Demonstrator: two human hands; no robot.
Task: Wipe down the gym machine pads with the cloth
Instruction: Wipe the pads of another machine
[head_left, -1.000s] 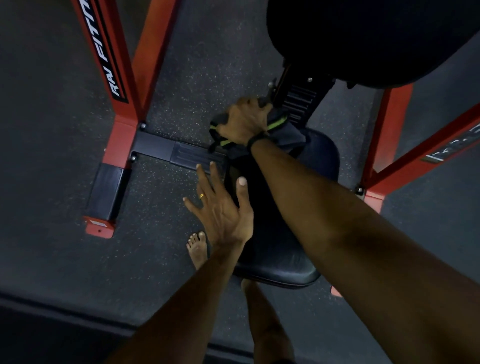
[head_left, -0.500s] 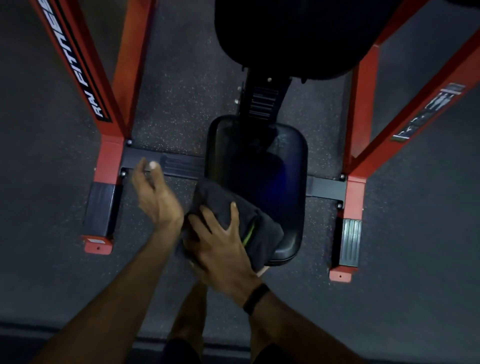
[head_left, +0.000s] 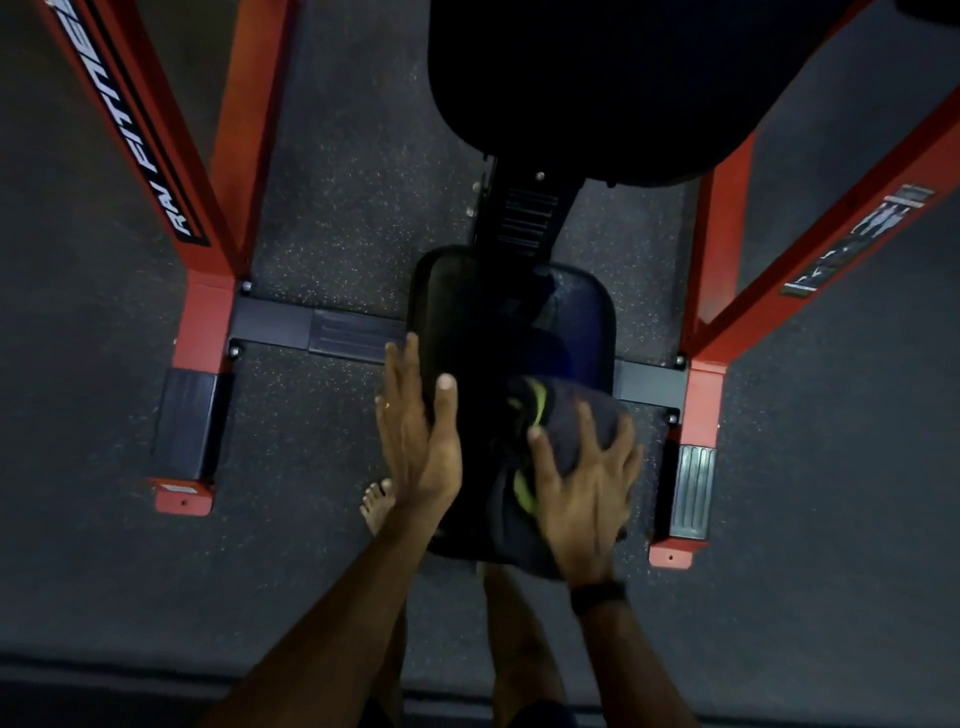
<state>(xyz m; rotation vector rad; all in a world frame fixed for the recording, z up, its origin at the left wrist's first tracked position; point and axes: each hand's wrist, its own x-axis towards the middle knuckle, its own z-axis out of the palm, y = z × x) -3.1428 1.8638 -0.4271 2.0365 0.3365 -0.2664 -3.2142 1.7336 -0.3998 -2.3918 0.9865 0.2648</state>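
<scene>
We see the right hand (head_left: 584, 499) spread wide, fingers splayed flat on the dark cloth (head_left: 550, 441) (lime-green trim showing), pressing it onto the black seat pad (head_left: 467, 322) at about five o'clock of the pad. The left hand (head_left: 418, 436) lies open, fingers straight, against the pad's edge at eight o'clock. The back pad (head_left: 597, 78) looms at twelve, between red frame legs (head_left: 218, 218).

Hidden and cropped parts
The cloth (head_left: 561, 431) covers the seat pad's (head_left: 467, 312) near right corner; the back pad (head_left: 597, 88) runs off the top edge
</scene>
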